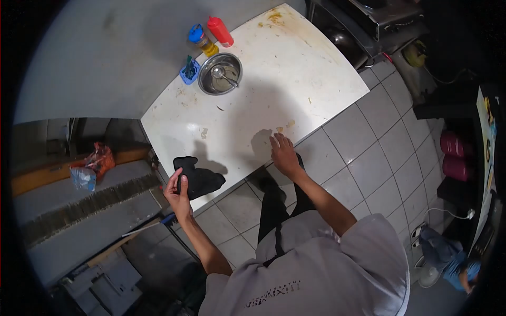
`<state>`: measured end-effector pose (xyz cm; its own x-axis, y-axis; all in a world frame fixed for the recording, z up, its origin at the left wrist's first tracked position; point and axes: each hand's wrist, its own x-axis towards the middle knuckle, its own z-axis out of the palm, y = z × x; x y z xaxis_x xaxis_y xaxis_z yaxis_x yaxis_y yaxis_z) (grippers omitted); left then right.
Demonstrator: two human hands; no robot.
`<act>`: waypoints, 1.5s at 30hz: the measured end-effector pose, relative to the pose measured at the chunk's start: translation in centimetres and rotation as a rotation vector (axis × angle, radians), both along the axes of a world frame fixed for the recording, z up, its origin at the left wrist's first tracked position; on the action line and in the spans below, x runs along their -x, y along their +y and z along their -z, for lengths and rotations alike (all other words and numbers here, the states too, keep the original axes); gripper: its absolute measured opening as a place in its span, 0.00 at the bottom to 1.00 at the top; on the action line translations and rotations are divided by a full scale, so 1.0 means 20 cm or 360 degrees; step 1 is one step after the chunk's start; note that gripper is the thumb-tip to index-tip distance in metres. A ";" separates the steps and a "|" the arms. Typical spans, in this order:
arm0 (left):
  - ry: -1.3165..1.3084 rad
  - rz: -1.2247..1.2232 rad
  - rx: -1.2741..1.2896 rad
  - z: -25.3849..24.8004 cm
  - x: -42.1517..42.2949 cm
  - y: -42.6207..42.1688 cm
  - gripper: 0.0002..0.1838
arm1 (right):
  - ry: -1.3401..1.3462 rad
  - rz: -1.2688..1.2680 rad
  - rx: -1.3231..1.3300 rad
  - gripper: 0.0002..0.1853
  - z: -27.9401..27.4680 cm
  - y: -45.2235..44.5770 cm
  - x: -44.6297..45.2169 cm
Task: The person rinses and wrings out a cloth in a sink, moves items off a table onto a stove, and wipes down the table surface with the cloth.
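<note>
At the near edge of the stained white table (pixel 305 68), we gripped a black cloth (pixel 204 182) with our left hand (pixel 180 194), right hand (pixel 286 156) loosely unclenched, tiled floor (pixel 363 138) rightward.

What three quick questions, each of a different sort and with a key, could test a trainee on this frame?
1. Which hand holds the black item? A: left; B: right; C: both.
2. True or false: the metal ladle rests inside the steel bowl.
3. What colour is the squeeze bottle beside the blue-topped bottle?

Key: 1. A, the left hand. 2. True. 3. Red.
</note>
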<state>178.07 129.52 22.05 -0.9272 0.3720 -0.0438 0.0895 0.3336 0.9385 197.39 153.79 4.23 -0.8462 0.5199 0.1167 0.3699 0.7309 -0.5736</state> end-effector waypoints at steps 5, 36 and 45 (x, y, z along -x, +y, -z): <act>0.0026 -0.0268 -0.0133 0.02 -0.11 0.01 0.16 | -0.0246 -0.0194 -0.0490 0.27 0.06 0.08 -0.04; 0.0004 -0.0721 -0.0290 0.03 -0.80 -0.34 0.15 | 0.0151 -0.0697 -0.0048 0.24 0.19 0.11 -0.38; 0.0249 -0.0721 -0.0135 -0.05 -0.94 -0.44 0.11 | 0.0097 -0.0970 -0.0438 0.27 0.21 -0.17 -0.39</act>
<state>196.85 120.79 22.98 -0.9897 -0.0745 0.1219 0.0950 0.2943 0.9510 205.26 150.43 0.07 -0.9667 -0.1041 0.2336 -0.1822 0.9214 -0.3432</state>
